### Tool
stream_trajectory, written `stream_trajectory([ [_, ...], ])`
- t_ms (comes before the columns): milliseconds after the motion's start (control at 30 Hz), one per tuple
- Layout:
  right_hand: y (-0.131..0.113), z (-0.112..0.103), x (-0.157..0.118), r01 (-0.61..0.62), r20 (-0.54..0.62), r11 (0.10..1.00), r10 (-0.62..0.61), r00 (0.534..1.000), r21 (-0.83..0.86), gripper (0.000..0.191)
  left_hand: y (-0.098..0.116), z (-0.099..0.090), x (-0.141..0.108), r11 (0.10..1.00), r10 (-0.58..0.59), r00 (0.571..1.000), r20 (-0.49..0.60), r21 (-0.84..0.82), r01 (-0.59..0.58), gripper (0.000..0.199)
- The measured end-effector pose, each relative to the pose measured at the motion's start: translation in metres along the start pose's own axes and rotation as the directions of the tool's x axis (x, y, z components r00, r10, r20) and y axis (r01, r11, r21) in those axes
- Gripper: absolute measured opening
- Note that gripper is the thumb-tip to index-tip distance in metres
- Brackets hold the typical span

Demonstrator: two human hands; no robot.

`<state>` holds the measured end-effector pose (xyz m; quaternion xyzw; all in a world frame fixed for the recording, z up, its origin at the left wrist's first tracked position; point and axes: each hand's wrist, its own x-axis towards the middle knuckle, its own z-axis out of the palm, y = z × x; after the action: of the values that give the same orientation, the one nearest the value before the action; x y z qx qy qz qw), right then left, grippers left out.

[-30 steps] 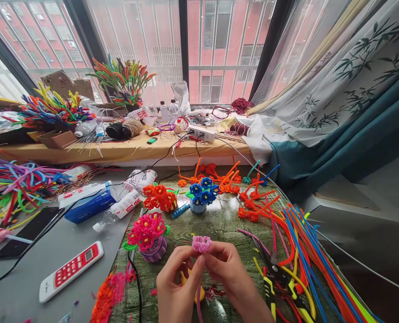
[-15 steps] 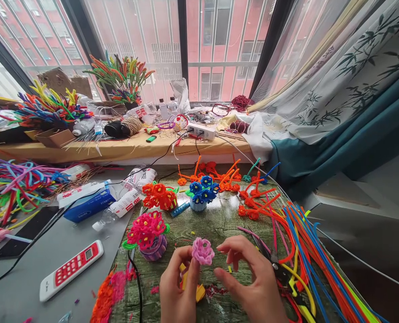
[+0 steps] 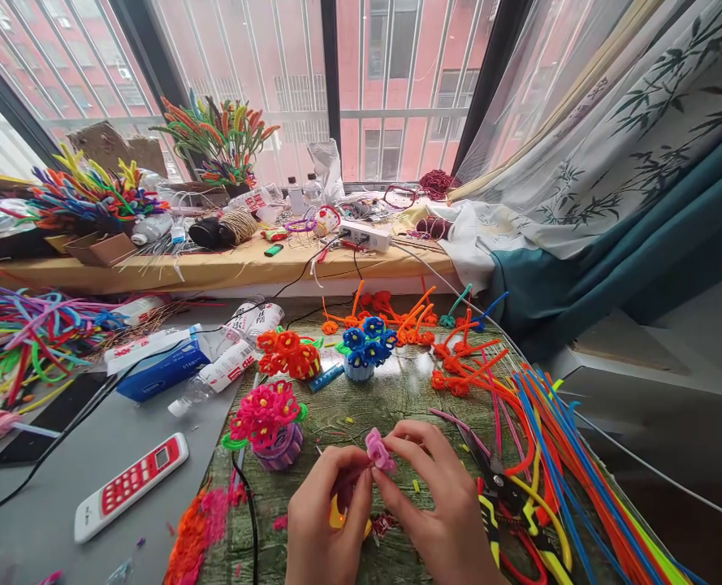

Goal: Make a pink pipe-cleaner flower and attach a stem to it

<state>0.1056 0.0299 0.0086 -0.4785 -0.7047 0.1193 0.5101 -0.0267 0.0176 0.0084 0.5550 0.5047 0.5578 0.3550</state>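
A small light-pink pipe-cleaner flower (image 3: 378,452) is turned edge-on above the green wood-grain board (image 3: 312,422). My left hand (image 3: 330,512) is closed on it from the left, thumb and forefinger pinched at its base. From the right, my right hand (image 3: 437,496) pinches its petals with thumb and fingertips. Beneath my left hand shows a yellow object (image 3: 338,513), mostly hidden, its kind unclear. To the left stands a small pot of magenta pipe-cleaner flowers (image 3: 266,418). Orange flowers (image 3: 288,355) and blue flowers (image 3: 368,343) in similar pots are farther back.
Black-and-yellow pliers (image 3: 500,483) lie right of my right hand, beside long bundled pipe cleaners (image 3: 580,463). Loose orange flowers on stems (image 3: 458,366) cover the board's back right. A red-and-white remote-like device (image 3: 132,486), bottles (image 3: 223,370) and a black cable (image 3: 252,512) lie left.
My right hand has moved left and closed on the flower. The flower has turned from facing me to edge-on and shifted slightly right.
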Motion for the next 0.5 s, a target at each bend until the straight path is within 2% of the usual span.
stream_trajectory([
  [133, 0.0018, 0.0003, -0.0001, -0.023, 0.021, 1.000, 0.023, 1.000, -0.018, 0.005, -0.0003, -0.0011, 0.0009, 0.979, 0.120, 0.993, 0.004, 0.166, -0.119, 0.009],
  [233, 0.0055, -0.0008, -0.0011, -0.007, 0.068, 1.000, 0.008, 0.998, -0.018, 0.010, 0.0016, -0.0026, 0.0015, 0.948, 0.200, 0.980, 0.011, 0.250, -0.196, 0.010],
  [400, 0.0063, -0.0019, -0.0018, -0.024, 0.106, 0.999, 0.019, 0.994, 0.046, 0.018, 0.0025, -0.0038, -0.0003, 0.913, 0.273, 0.962, -0.017, 0.319, -0.253, 0.011],
  [500, 0.0014, -0.0006, -0.0019, -0.091, 0.088, 0.991, 0.083, 0.993, 0.101, 0.018, 0.0044, -0.0036, -0.0003, 0.902, 0.297, 0.955, -0.017, 0.332, -0.275, 0.012],
])
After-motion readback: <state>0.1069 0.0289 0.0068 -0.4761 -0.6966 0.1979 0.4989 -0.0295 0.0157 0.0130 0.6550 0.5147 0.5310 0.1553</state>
